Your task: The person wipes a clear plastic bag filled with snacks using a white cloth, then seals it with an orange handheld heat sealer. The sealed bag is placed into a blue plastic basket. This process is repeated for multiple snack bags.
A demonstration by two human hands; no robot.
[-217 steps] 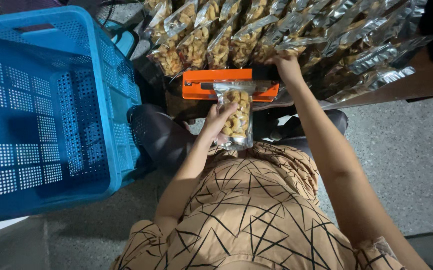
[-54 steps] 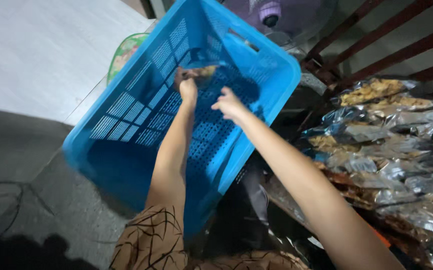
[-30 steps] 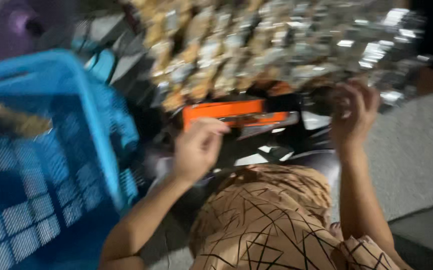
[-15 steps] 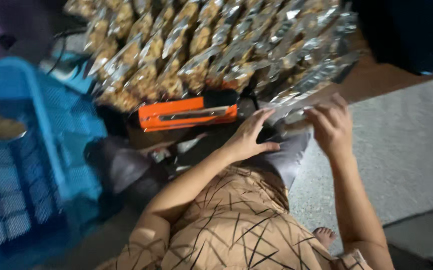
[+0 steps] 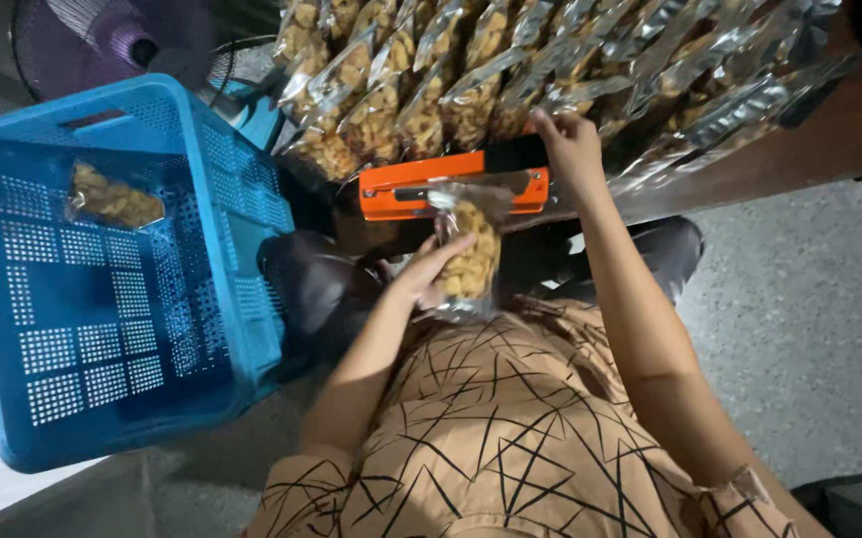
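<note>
— Both hands have shifted since half a second ago: the left hand (image 5: 429,274) now cups a clear plastic snack bag (image 5: 468,261), fingers wrapped around it.

— And its top lies in the orange bar-shaped heat sealer (image 5: 451,187); the right hand (image 5: 567,144) presses the sealer's end, fingers together.

— One sealed bag sits in the blue perforated plastic crate (image 5: 242,199).

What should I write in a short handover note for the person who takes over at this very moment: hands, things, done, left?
Left hand: holds a clear snack bag, its top edge in the orange heat sealer.
Right hand: rests on the sealer's right end.
Things: rows of filled bags lie behind the sealer; the blue crate stands to the left.
Done: one bag lies in the crate.
Left: the held bag is not yet in the crate; the rows probably await sealing, but their tops are too small to judge.
</note>
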